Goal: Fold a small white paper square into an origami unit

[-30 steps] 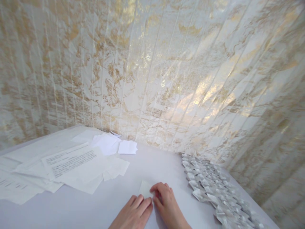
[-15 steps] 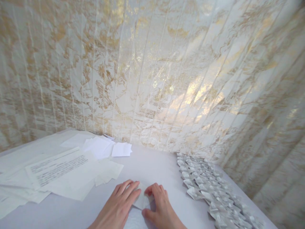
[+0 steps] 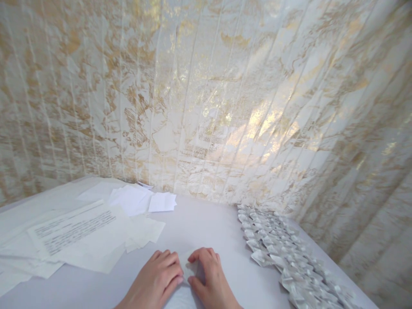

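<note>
From the head view, both hands rest low on the white surface (image 3: 206, 223); the left hand (image 3: 157, 279) lies flat, fingers together, pressing down on a small piece of white paper (image 3: 189, 268); the right hand (image 3: 209, 279) is curled, its grip closed around the paper's right edge, thumb below and fingertips on top; the paper sits between the two hands near the bottom of the frame, and it seems partly folded, though the hands hide most of it; to the left lie loose printed sheets (image 3: 74, 227) and small white squares (image 3: 162, 201); to the right a row of folded paper pieces (image 3: 280, 253) runs along the gold-patterned curtain (image 3: 225, 107).
</note>
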`<control>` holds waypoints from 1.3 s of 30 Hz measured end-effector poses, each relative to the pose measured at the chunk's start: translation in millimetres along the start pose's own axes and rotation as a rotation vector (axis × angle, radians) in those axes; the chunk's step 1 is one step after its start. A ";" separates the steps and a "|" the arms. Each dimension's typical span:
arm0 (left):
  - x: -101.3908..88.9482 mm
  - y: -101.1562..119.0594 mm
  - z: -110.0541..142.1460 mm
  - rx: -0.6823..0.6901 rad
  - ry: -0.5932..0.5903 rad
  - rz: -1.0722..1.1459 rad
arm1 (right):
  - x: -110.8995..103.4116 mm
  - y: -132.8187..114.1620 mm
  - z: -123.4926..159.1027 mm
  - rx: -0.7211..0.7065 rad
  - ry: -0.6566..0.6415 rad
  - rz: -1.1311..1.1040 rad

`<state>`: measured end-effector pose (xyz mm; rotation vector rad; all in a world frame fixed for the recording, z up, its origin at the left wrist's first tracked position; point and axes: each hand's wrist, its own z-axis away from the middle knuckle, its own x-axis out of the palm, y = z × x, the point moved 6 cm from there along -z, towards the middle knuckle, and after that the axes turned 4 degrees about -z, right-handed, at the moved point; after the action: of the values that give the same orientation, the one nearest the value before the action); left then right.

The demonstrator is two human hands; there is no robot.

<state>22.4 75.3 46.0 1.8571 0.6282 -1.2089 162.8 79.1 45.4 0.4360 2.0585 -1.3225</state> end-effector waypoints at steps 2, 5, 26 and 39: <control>0.1 -2.0 -2.2 -0.076 -0.018 0.026 | 1.0 0.3 1.2 -0.013 0.017 -0.005; 0.5 -4.3 -5.8 -0.149 -0.011 0.028 | 2.0 -1.4 2.0 -0.038 0.022 -0.007; 9.1 -10.0 -14.6 -0.296 -0.025 0.021 | 1.7 -10.3 6.4 -0.005 -0.026 0.015; 9.1 -6.8 -12.8 -0.150 0.083 -0.004 | 9.1 -0.5 8.6 -0.080 0.094 0.081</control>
<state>27.6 89.5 37.9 1.7876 0.7472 -1.0619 158.7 70.5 37.2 0.5488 2.1390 -1.1877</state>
